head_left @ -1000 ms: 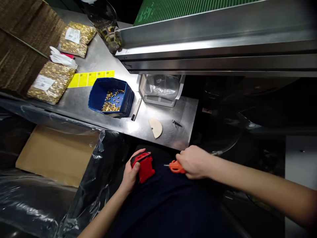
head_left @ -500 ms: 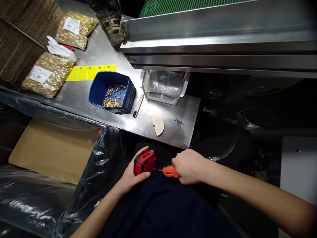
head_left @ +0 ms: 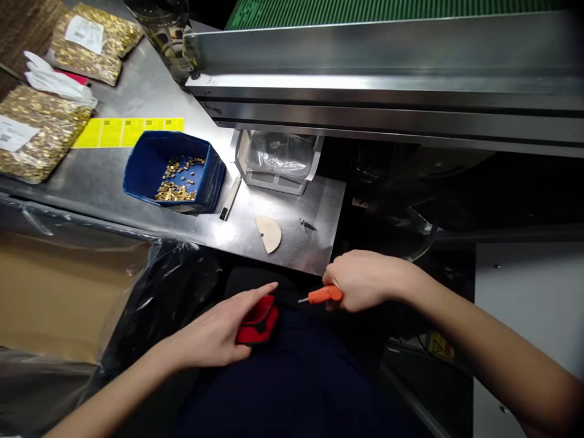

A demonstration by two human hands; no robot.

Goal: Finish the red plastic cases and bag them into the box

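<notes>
Since half a second ago, a turn of the red case [head_left: 258,331] in the left hand [head_left: 214,331] — side with two holes facing the view then, another red and black side now. Metal tip of the orange tool [head_left: 325,294], close against the case then, now drawn clear with a gap between. Blue bin [head_left: 141,164] and worktop [head_left: 182,228] farther left in view than before. Case right between the thumb and outstretched fingers of the left hand, held loosely, with one long finger nearly straight along its upper side. Over the dark lap [head_left: 283,383]; cannot tell whether touching it. Fingers of the right hand [head_left: 360,281] curled tight around the orange tool — tip toward the case. Beyond the hands, on the worktop, a pale half-disc [head_left: 269,234] and nail clippers [head_left: 307,224].
</notes>
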